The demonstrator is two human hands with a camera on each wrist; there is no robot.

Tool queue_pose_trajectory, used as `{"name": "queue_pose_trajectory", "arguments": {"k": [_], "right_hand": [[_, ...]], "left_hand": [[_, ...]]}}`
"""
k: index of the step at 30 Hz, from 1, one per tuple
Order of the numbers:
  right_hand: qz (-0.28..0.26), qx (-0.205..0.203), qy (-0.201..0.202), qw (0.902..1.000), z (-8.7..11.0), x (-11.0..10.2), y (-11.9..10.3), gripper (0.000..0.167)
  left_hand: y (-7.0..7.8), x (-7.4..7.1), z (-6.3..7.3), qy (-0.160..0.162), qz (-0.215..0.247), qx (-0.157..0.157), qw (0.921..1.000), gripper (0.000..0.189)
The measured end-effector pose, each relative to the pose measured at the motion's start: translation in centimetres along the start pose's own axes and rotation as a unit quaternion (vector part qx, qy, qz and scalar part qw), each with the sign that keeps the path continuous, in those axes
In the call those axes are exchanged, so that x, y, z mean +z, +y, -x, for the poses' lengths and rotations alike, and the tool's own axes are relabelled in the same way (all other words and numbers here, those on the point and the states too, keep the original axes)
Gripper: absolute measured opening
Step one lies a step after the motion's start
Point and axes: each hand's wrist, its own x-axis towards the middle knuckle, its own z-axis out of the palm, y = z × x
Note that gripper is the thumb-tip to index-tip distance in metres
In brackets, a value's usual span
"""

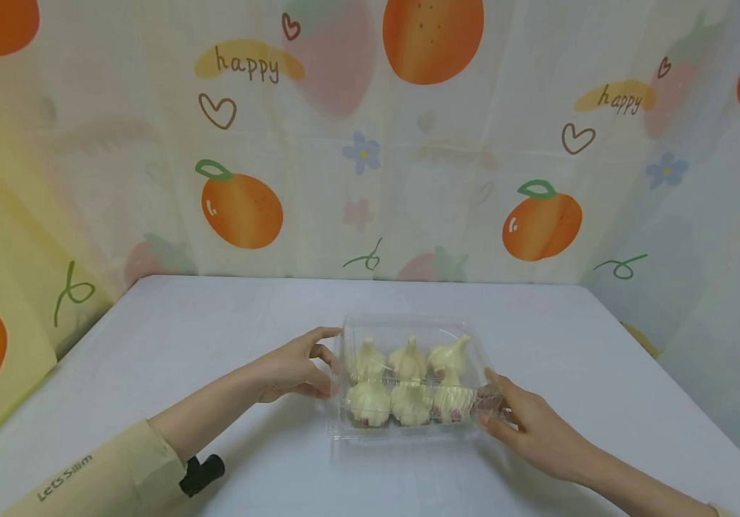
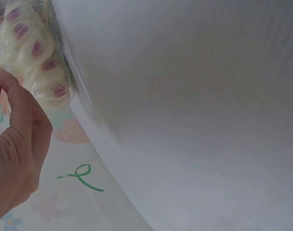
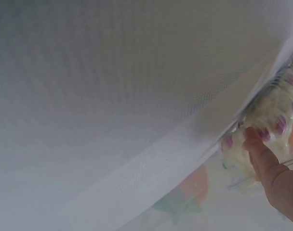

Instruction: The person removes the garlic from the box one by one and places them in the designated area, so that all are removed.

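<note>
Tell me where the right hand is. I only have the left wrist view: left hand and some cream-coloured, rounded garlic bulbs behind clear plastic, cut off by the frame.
Observer: Head view shows the right hand gripping the right end of the clear, rectangular plastic box.

Operator: Bulb count? Mine are cropped.

Observer: Six garlic bulbs show in the head view, in two rows of three.

Operator: Left forearm, anything on it?

Observer: A beige fabric sleeve with dark lettering along it, ending short of the wrist.
</note>
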Motion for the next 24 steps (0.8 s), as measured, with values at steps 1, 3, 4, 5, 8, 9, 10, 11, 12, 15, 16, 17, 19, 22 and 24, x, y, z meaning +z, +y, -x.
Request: {"name": "queue_pose_trajectory", "arguments": {"k": [1,3,4,5,8,9,10,11,12,15,16,17,19,22,24], "right_hand": [[-0.001,0.000,-0.001,1.0000,-0.01,-0.02,0.01,0.074],[-0.005,0.000,-0.002,1.0000,-0.02,-0.04,0.03,0.074],[-0.007,-0.002,-0.002,1.0000,-0.02,-0.04,0.04,0.074],[-0.009,-0.003,-0.001,1.0000,-0.03,-0.04,0.04,0.073],[-0.012,-0.007,0.001,0.9999,-0.03,-0.04,0.06,0.072],[-0.012,-0.010,0.003,0.9999,-0.02,-0.03,0.07,0.072],[-0.011,-0.012,0.004,0.9999,-0.01,-0.02,0.08,0.072],[-0.011,-0.014,0.006,0.9998,0.00,-0.01,0.09,0.071],[-0.009,-0.015,0.007,0.9998,0.02,0.01,0.10,0.071],[-0.010,-0.016,0.012,0.9997,0.04,0.06,0.14,0.071],[-0.012,-0.015,0.012,0.9997,0.04,0.07,0.15,0.071],[-0.013,-0.014,0.014,0.9997,0.03,0.09,0.16,0.070],[-0.018,-0.009,0.015,0.9997,0.02,0.11,0.15,0.070],[-0.026,0.000,0.018,0.9995,0.01,0.12,0.10,0.069],[-0.032,0.009,0.020,0.9992,-0.01,0.12,0.04,0.069]], "left_hand": [[-0.01,-0.01,-0.02,0.000,0.000,0.000,1.0000,0.096],[-0.02,-0.03,-0.03,-0.002,-0.001,0.001,1.0000,0.096],[-0.04,-0.04,-0.05,-0.002,-0.001,0.001,1.0000,0.096],[-0.04,-0.05,-0.05,-0.002,-0.001,0.001,1.0000,0.096],[-0.05,-0.07,-0.04,-0.003,-0.003,0.002,1.0000,0.096],[-0.05,-0.07,-0.04,-0.003,-0.003,0.003,1.0000,0.096],[-0.04,-0.07,-0.05,-0.003,-0.003,0.003,1.0000,0.095],[-0.04,-0.08,-0.07,-0.002,-0.003,0.002,1.0000,0.095],[-0.05,-0.08,-0.08,-0.003,-0.003,0.003,1.0000,0.095],[-0.09,-0.09,-0.13,-0.003,-0.002,0.003,1.0000,0.094],[-0.12,-0.10,-0.15,-0.003,-0.002,0.003,1.0000,0.094],[-0.13,-0.11,-0.15,-0.003,-0.001,0.003,1.0000,0.094],[-0.17,-0.10,-0.16,-0.004,-0.002,0.003,1.0000,0.094],[-0.19,-0.11,-0.18,-0.005,-0.002,0.004,1.0000,0.093],[-0.16,-0.12,-0.17,-0.005,-0.002,0.006,1.0000,0.094]]}}
